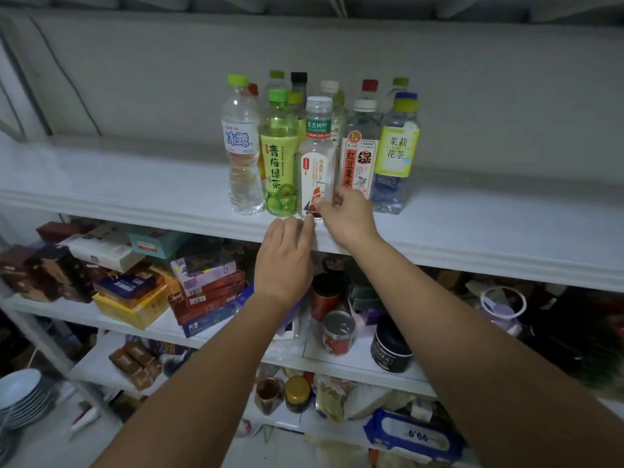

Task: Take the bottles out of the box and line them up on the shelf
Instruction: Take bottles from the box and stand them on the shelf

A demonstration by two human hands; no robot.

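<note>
nearest, low on the left, a stack of plates (20,396); above them the lower racks hold boxes (202,285) and a can (338,336). the left hand (283,261) lies with fingers straight and relaxed, holding nothing, its tips at the front edge of the shelf (135,184). just beyond, the right hand (347,217) pinches the white-label bottle (315,163) low on its right side. that bottle stands upright in the front row, between the green tea bottle (279,163) and the red-label bottle (358,157). the water bottle (241,146) and the yellow-label bottle (398,153) end the row. more bottles (299,82) stand behind, before the wall (472,79).
</note>
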